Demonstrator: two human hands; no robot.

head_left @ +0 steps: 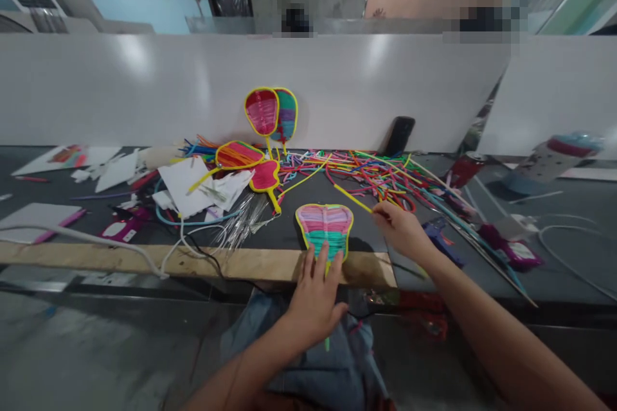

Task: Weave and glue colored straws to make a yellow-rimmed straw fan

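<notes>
A small hand fan (325, 221), filled with pink, lilac and teal fuzzy stems and edged in yellow, lies at the table's front edge. My left hand (315, 302) rests flat on its lower part, fingers spread, covering where the handle starts. Below the hand a green handle tip shows over my lap. To the right, my right hand (402, 231) pinches one end of a yellow pipe cleaner (354, 198) above the table. Its far end points toward a heap of coloured pipe cleaners (347, 167).
More yellow-edged fans (261, 117) lean on the white partition (193, 90). Scrap paper (186, 183) and a purple glue gun (126, 225) lie left. A phone (400, 135), a red can (465, 170) and another glue gun (513, 250) are right. A wooden strip (260, 264) lines the front edge.
</notes>
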